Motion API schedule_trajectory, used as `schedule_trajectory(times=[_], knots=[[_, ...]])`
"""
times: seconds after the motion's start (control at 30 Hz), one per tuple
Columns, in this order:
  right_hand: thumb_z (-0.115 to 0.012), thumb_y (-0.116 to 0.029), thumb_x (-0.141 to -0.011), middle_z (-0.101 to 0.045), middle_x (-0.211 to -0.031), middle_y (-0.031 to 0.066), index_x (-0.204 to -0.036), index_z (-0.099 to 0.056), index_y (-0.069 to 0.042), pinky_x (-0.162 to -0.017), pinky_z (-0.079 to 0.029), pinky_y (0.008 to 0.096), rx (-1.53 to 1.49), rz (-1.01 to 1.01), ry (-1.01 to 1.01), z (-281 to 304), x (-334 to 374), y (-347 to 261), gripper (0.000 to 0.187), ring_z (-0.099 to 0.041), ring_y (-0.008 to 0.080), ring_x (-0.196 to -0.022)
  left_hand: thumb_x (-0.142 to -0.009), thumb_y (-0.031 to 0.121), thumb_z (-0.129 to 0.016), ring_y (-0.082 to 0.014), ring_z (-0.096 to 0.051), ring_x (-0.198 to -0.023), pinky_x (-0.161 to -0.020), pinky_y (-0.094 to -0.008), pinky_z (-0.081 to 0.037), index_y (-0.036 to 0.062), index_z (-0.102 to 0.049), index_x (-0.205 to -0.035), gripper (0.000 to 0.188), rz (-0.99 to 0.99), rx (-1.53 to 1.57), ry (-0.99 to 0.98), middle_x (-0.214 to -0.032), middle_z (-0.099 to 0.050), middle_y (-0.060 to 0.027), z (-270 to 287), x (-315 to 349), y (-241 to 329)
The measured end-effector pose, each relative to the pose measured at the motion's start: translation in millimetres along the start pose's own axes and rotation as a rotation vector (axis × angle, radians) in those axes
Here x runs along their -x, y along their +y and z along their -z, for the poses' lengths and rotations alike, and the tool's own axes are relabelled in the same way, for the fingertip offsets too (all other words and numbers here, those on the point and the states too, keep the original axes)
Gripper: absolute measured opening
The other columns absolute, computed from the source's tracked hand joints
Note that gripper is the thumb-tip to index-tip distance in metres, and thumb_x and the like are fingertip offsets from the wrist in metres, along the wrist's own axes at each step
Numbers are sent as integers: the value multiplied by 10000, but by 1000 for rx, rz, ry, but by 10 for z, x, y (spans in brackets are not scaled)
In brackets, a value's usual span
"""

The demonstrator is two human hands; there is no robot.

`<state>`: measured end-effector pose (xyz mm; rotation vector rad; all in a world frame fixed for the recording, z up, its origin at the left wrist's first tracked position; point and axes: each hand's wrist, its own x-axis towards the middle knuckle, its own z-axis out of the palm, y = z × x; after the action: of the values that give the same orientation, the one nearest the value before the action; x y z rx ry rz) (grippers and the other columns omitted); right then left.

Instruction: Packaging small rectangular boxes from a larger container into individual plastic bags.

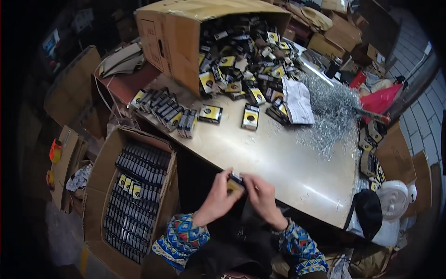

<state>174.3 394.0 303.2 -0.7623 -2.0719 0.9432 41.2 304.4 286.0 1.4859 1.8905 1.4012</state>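
My left hand is closed around a small black-and-yellow box, held just off the near edge of the table. On the box's right end, the fingers of my right hand are bent and pressed together. Two similar boxes, one lying flat and one a little to its right, rest on the tabletop beyond my hands. Toward the left edge stands a row of dark boxes packed side by side.
A large cardboard carton lies on its side, spilling many boxes. To my left, an open carton holds tight rows of them. Loose metal pins are heaped by a white paper. A white fan stands at the right.
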Motion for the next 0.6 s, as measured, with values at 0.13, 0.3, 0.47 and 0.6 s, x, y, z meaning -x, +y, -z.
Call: schedule_trajectory(times=[0.13, 0.3, 0.47, 0.6], knots=[[-624, -6, -856, -653, -1098, 194, -1179, -613, -21, -858, -506, 405, 206, 271, -59, -380, -1230, 54, 324, -616, 346, -1056, -869, 121, -660, -310, -570, -963, -862, -400, -464, 11, -573, -1226, 384, 5, -223, 498, -1026, -595, -153, 440, -606, -63], [-681, -83, -741, -542, -1141, 215, -1229, -504, 0, -928, -443, 447, 542, 331, -332, -696, -2048, 405, 526, -497, 406, -1105, -838, 143, -671, -309, -430, -1125, -970, -436, -331, 82, -597, -1214, 388, -20, -657, 654, -1180, -522, -85, 354, -1302, -461], [-690, -86, -719, -524, -1165, 196, -1249, -516, 1, -953, -431, 394, 631, 312, -166, -609, -1619, 124, 565, -487, 355, -1091, -886, 109, -619, -335, -379, -1219, -1036, -463, -286, 29, -505, -1287, 424, -95, -542, 741, -1308, -451, -153, 491, -1285, -561], [-657, -103, -714, -483, -1256, 205, -1333, -442, 73, -1012, -420, 375, 969, 704, -185, -562, -1465, 58, 679, -455, 348, -1172, -888, 68, -598, -345, -421, -1171, -998, -456, -334, 18, -555, -1213, 332, -127, -358, 858, -1247, -476, -165, 352, -1039, -519]])
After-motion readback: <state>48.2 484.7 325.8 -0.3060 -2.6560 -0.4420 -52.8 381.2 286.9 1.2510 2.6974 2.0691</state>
